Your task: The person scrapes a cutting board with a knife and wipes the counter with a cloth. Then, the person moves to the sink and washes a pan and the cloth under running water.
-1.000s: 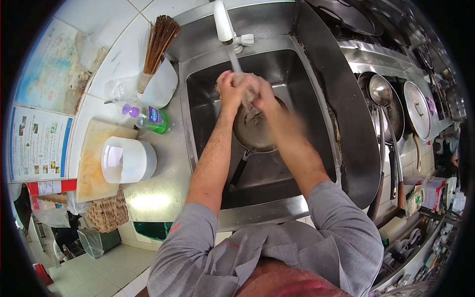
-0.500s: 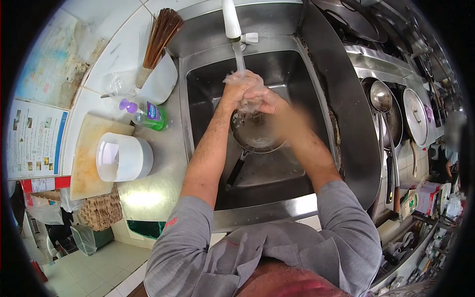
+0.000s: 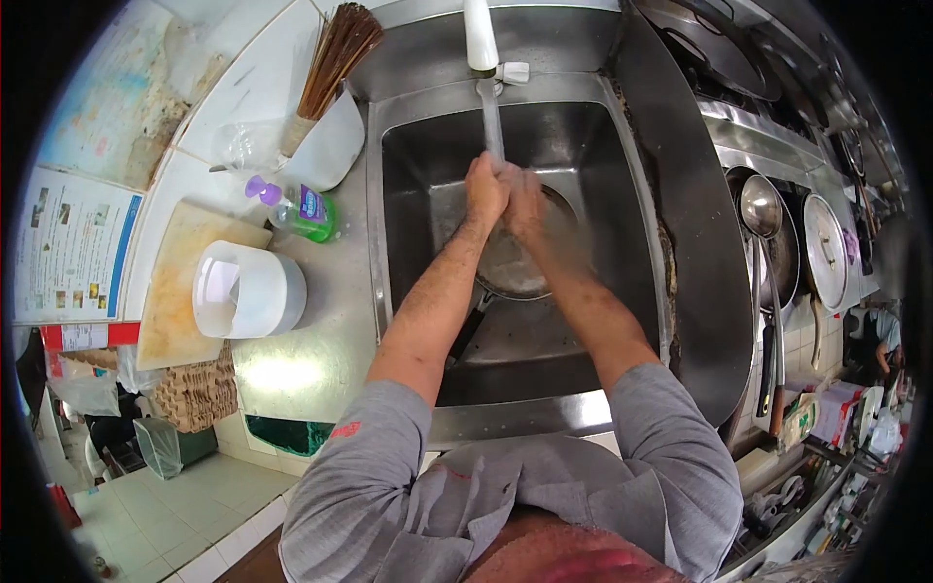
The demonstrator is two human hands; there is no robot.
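Observation:
My left hand (image 3: 486, 194) is closed under the faucet's water stream (image 3: 493, 126), pressed against my right hand. Whatever its curled fingers hold, if anything, is hidden. My right hand (image 3: 524, 202) is smeared by motion beside it, so its fingers cannot be made out. Below both hands a frying pan (image 3: 515, 272) lies in the metal sink (image 3: 607, 340), its black handle pointing toward me, partly behind my left forearm. Above is the white faucet (image 3: 480, 37) with a small white tap knob (image 3: 513, 73).
On the left counter stand a purple-topped soap bottle (image 3: 309, 214), a cut white plastic container (image 3: 255, 291), a cutting board (image 3: 175, 291) and a stick brush (image 3: 335, 68) in a white holder. To the right, a ladle (image 3: 761, 209) and pans hang beyond the sink's high metal side (image 3: 695, 223).
Both hands have shifted from a loose, splashing clasp with fingers overlapping to side by side under the stream. The whole view has moved slightly.

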